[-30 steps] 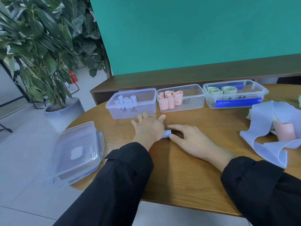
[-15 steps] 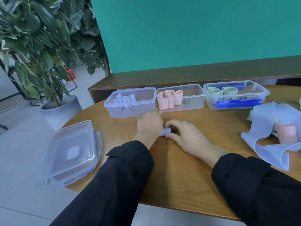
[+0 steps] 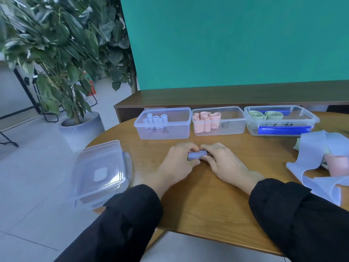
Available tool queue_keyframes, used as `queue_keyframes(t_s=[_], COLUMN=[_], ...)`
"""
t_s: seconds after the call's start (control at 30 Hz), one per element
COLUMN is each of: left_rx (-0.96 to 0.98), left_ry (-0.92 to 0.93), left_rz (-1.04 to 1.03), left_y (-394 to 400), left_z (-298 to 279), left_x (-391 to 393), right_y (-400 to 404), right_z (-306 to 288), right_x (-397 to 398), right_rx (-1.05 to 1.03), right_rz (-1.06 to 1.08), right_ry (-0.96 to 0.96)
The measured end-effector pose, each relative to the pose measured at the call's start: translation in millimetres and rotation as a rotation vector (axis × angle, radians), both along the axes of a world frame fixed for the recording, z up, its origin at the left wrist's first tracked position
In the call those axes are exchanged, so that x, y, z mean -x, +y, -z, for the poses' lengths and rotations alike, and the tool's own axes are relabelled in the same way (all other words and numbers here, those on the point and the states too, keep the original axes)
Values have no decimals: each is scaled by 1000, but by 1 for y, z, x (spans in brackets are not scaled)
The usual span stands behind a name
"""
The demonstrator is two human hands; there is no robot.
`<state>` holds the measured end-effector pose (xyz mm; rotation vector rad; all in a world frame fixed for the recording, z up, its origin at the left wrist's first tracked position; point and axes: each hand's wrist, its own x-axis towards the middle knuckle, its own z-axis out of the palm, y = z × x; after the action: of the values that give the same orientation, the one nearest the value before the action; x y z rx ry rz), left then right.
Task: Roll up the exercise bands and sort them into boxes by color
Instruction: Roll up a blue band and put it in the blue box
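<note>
A rolled blue band (image 3: 196,155) lies just above the round wooden table (image 3: 217,201), held from both ends. My left hand (image 3: 175,163) grips its left end and my right hand (image 3: 224,163) pinches its right end. Behind stand three clear boxes: the left box (image 3: 162,129) holds blue rolls, the middle box (image 3: 219,127) holds pink rolls, the right box (image 3: 281,121) holds green rolls. At the right edge lie loose blue bands (image 3: 313,157) and a pink roll (image 3: 338,165).
Stacked clear lids (image 3: 100,173) sit on the table's left edge. A potted plant (image 3: 62,72) stands on the floor to the left. A dark wooden ledge (image 3: 236,95) and a green wall run behind the boxes.
My left hand went from lying flat over the roll to curling round its end. Both hands drew together and the blue roll now shows between them.
</note>
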<state>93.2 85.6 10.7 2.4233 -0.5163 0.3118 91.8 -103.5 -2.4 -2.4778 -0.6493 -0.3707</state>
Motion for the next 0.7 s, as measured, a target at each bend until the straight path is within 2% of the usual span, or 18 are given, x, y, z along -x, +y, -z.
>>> queue_keyframes(t_s=[0.1, 0.37, 0.6, 0.7], left_rx=[37, 120, 446, 503], left_ry=[4, -124, -96, -126], left_rz=[-1, 9, -75, -79], left_y=[-3, 17, 38, 45], left_z=[6, -3, -6, -7], left_x=[4, 37, 88, 97], right_y=[1, 14, 35, 42], right_z=[-4, -34, -74, -85], right_x=[4, 34, 59, 65], right_rx=[1, -9, -121, -226], right_rz=[-1, -86, -159, -207], right_ry=[-5, 49, 233, 277])
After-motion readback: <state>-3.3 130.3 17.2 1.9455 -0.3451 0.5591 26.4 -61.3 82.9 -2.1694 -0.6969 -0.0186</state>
